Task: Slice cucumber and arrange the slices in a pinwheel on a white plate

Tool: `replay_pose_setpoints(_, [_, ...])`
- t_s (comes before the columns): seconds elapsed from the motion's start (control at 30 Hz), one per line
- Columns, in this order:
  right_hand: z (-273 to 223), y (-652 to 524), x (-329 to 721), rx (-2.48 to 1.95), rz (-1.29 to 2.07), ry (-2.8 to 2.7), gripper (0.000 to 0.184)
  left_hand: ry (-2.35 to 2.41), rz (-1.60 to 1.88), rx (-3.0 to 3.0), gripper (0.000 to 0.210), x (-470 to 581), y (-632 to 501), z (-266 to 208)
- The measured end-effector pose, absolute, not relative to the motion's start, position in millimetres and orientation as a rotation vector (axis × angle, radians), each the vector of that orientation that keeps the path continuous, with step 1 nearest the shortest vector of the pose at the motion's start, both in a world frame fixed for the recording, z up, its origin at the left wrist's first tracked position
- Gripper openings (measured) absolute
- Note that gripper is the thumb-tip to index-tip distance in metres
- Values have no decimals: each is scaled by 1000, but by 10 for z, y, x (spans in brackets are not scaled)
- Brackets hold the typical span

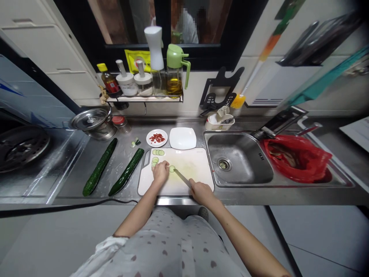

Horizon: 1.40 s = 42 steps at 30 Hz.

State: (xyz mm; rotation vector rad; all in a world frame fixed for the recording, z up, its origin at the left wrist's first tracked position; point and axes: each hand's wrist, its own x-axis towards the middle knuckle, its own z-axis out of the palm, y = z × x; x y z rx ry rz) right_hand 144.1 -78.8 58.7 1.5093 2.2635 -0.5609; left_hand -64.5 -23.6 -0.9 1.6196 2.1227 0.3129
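My right hand [202,191] is closed round the handle of a knife [182,177], whose blade points up and left over the white cutting board [196,161]. At the blade's tip lies a single round cucumber slice [172,169]. My left hand [160,172] is on the left half of the board, its fingers apart and beside a small group of cucumber slices [155,159]. Its fingertips partly cover that group, so contact is hard to make out. Farther up the board is a short row of overlapping slices [158,152].
Two whole cucumbers [100,167] [127,172] and cut ends [135,142] lie left of the board. Behind it stand a plate of chopped red pieces [157,138] and a white dish [182,138]. Rightward are the sink [245,179] and a red bag [300,154].
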Motion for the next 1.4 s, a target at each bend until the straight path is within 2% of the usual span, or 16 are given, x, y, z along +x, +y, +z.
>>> replay_pose_setpoints(0.7, [641,-777,1279,1502,-698,2183,32,2133,225,1602,24,-642,-167,22])
replay_pose_setpoints(1.4, [671,-705,1155,1494,-661,2200,33,2127,195,1599,24,-648,-144,33])
